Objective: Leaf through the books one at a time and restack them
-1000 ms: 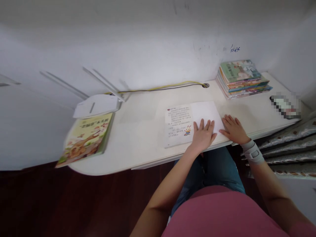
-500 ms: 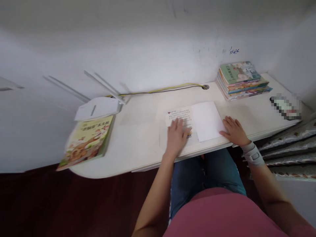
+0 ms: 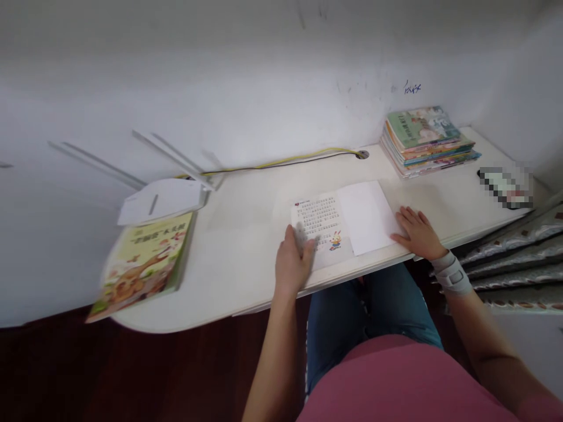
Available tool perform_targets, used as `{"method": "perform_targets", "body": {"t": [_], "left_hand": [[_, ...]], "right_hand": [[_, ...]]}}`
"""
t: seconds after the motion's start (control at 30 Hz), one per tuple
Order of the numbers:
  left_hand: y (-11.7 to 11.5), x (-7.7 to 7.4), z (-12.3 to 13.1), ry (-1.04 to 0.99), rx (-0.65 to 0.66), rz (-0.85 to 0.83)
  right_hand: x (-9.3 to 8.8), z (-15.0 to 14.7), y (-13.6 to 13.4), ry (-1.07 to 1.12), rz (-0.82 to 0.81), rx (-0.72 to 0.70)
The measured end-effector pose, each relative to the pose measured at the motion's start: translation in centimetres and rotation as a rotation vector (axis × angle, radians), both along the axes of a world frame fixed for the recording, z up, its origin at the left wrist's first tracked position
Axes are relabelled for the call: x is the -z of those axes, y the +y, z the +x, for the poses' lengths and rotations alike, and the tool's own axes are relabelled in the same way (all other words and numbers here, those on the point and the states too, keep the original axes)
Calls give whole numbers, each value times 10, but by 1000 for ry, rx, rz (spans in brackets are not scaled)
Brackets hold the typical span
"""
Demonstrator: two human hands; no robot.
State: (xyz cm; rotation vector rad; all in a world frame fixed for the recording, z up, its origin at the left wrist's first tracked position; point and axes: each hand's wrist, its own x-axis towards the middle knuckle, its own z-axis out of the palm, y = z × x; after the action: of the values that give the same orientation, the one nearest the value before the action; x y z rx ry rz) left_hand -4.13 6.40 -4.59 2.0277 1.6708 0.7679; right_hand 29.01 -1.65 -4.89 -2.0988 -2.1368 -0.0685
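Note:
An open booklet (image 3: 319, 225) lies on the white desk. Its left page carries printed text and a small rabbit picture, while its right page is blank white. My left hand (image 3: 292, 264) is at the booklet's left edge, fingers pointing away from me and the thumb spread over the lower left corner of the printed page. Flat beside the lower right edge of the blank page rests my right hand (image 3: 416, 233), its fingers stretched out. A grey wristband (image 3: 452, 274) is around my right wrist.
A stack of books (image 3: 424, 140) stands at the back right, with a pixelated phone-like object (image 3: 505, 187) farther right. On the left are a white router (image 3: 160, 202) with antennas and a yellow-green book (image 3: 145, 261) overhanging the desk edge (image 3: 176, 327). Cables (image 3: 281, 162) run along the wall.
My left hand has slid left and toward me, off the middle of the printed page to its left edge, uncovering the text and rabbit. My right hand has stayed in place.

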Motion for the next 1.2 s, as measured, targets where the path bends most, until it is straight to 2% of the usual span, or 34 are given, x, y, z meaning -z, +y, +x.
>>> {"method": "perform_targets", "body": {"t": [0.27, 0.5, 0.7, 0.97, 1.2], "left_hand": [[6, 4, -2, 81, 92, 58], [2, 4, -4, -17, -40, 15], [5, 6, -3, 143, 46, 82], [5, 9, -9, 96, 48, 114], [6, 10, -6, 173, 84, 137]], "right_hand": [[-2, -1, 0, -3, -20, 5], [-3, 0, -1, -1, -14, -4], [-4, 0, -3, -26, -13, -22], [-5, -2, -2, -29, -21, -17], [-5, -19, -2, -52, -10, 22]]}}
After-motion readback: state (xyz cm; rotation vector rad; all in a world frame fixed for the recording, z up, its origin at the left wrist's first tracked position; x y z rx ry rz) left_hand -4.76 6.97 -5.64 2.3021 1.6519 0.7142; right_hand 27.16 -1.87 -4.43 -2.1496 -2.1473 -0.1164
